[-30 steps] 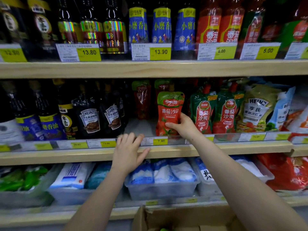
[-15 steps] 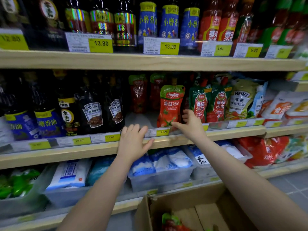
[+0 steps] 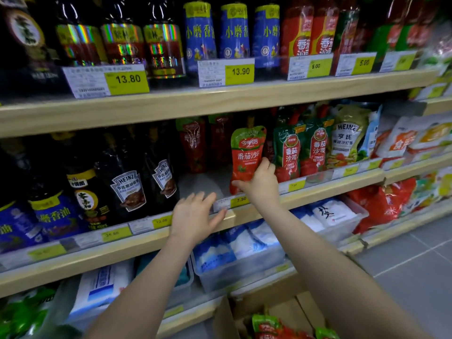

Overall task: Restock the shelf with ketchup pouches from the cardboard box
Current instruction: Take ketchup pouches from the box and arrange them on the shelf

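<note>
Shop shelving of pale wood fills the view, bottles and sachets behind yellow price tags. On the middle shelf (image 3: 318,189), near its front edge, stands a red ketchup pouch (image 3: 247,155) with a green top, just left of two green-and-red pouches (image 3: 302,149) and right of a bare patch of shelf; two more red pouches (image 3: 206,143) sit further back.

Since a second ago the pouch has stayed on its spot while the view has swung down and left, bringing more of the cardboard box (image 3: 281,314) and the pouches in it (image 3: 271,326) into sight at the bottom edge. That suggests this pouch is as good as placed and attention is turning to the next one.

The right hand (image 3: 260,183) still has the pouch by its lower right corner, thumb running under the bottom edge and fingers curled round the side. The left hand (image 3: 195,216) is spread flat, fingers straight, lying against the shelf's front edge beside the 7.90 tag (image 3: 241,199), holding nothing.

The bare patch left of the pouch looks like room for more stock.
</note>
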`<action>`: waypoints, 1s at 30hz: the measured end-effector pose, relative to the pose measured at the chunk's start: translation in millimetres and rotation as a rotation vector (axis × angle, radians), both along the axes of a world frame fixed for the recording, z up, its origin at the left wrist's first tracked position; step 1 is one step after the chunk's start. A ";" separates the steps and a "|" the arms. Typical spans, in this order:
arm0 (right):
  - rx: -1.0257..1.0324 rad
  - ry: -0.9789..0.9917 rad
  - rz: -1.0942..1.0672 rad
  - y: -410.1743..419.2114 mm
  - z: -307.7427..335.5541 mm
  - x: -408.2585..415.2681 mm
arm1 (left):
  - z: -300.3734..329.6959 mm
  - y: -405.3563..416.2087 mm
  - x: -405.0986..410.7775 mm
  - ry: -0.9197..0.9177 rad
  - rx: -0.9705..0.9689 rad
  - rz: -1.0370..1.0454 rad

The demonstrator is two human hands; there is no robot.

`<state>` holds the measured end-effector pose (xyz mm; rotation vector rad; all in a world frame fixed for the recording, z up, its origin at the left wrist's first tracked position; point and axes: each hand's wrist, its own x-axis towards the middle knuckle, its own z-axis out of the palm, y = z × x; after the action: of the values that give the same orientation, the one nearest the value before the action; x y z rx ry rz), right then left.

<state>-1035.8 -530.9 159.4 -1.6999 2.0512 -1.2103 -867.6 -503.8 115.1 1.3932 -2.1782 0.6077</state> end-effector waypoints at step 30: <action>-0.032 0.068 0.364 8.4 -5.6 -33.5 | -28.4 29.5 -17.7 0.349 -0.020 -0.039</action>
<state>-1069.3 -522.6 153.8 -2.0412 1.6622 -1.0828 -885.2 -474.2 86.7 1.3302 -1.9106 0.3395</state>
